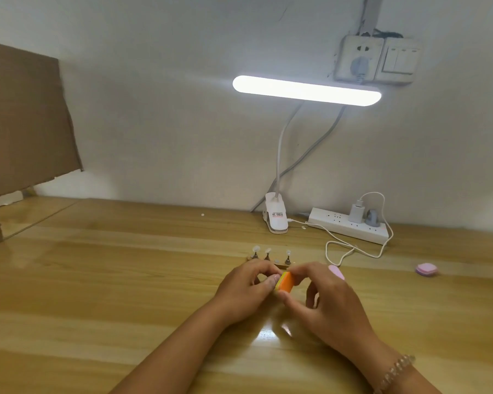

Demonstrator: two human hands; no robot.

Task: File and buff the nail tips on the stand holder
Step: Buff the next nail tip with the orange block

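**Two hands meet at a small foam block, just in front of the nail stand**

The buffer block (285, 281) is a short, soft-looking foam bar in layers, orange on the broad face turned to the right and yellow along the thin left edge. Its long axis tilts from the near-left end up to the far-right end. It is held above the glossy wooden table (125, 280).

The right hand (330, 302), with a beaded bracelet (396, 371) at the wrist, pinches the block: the forefinger lies over the far end and the thumb sits under the near end, while the other fingers hang loosely curled.

The left hand (245, 285) has its fingers curled in, thumb and forefinger pressed close together at the block's yellow edge. Whether they pinch anything cannot be told.

Just beyond the knuckles stands the stand holder (279, 263), with dark cone-shaped pegs upright. Each peg carries one of the clear, glassy nail tips (267, 250).

A rounded pink block (426, 269) lies well apart to the right. A white clip lamp (306, 91) glows above, and a power strip (349, 226) lies by the wall.
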